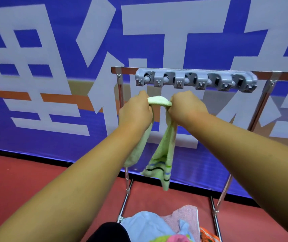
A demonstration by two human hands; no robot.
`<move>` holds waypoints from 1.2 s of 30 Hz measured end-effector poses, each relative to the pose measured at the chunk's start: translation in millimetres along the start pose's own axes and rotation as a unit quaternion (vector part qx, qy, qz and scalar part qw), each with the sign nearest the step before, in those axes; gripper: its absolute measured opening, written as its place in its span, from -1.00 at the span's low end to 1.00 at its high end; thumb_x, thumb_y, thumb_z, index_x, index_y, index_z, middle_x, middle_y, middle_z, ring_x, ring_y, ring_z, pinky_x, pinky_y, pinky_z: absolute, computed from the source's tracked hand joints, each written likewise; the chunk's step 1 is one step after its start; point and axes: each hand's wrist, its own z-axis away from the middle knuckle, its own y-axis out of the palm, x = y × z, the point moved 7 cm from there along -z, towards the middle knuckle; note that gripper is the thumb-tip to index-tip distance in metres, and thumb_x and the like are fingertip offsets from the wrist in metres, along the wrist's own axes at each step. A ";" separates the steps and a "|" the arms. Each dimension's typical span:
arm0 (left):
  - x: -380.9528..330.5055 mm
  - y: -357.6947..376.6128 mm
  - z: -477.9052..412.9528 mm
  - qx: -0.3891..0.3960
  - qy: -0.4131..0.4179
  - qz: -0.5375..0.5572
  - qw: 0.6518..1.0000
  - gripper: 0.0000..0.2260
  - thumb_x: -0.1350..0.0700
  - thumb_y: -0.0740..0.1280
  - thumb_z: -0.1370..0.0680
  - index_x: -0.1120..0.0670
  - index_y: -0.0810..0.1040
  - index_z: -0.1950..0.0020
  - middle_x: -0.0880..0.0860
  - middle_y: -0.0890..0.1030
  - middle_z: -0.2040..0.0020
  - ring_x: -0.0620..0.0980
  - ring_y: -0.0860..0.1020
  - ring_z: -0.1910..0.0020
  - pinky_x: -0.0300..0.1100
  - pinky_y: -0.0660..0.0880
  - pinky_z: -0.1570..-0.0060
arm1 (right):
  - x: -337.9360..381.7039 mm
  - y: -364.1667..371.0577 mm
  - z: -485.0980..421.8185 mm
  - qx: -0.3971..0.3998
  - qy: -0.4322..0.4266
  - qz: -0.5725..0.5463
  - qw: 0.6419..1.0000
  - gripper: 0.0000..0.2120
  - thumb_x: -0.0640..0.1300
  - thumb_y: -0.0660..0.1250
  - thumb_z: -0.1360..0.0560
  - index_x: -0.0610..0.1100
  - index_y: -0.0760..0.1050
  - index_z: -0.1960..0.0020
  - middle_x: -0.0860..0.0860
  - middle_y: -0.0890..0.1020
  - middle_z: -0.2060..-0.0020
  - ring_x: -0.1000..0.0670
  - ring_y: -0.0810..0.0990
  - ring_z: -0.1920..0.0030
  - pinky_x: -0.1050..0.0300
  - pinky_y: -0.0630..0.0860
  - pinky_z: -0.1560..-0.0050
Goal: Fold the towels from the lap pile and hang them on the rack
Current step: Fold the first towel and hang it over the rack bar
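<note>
Both hands are up in front of the rack (127,70), just below its grey clip strip (195,81). The L hand (136,110) and R hand (186,107) are each fisted round the green towel (162,154), knuckles up and close together. A short bunched roll of cloth spans the gap btwn them. The rest hangs in two tails: a shorter one under the L hand, and a longer one under the R with dark and blue stripes near its hem. The towel touches neither strip nor bar; it sits just under the clips, nearest the two or three at the left end.

Handling: soft terry, light, limp. It won't hold a shape by itself, so the fold lasts only while it's pinched. It isn't slippery or fragile, and it drapes wherever it's unsupported. It looks gathered more than neatly folded, though the fists hide most of the middle, so I can't be sure.

Best hold is prob. where the hands already are, at the bunched middle. That keeps a firm thick bit btwn the fists to push up into a clip. If taken by a tail it would just sag and unroll.

The lap pile (150,227) is at the bottom edge, w/ blue, pink, orange and green cloths waiting. No towel shows on the rack yet, so the task looks early on. Behind is a blue banner (52,67), over red floor (35,180).
</note>
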 end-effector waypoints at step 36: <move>83.0 -6.1 -108.8 0.002 0.027 -0.154 0.988 -0.88 0.24 0.20 -0.63 0.09 0.43 -0.14 0.09 0.47 0.19 0.20 0.52 0.19 0.00 0.40 0.29 | 89.2 -12.7 -82.1 -0.036 -0.067 0.091 0.993 -0.83 -0.30 0.33 -0.57 -0.15 0.56 -0.14 -0.05 0.48 0.15 -0.21 0.58 0.10 -0.01 0.47 0.18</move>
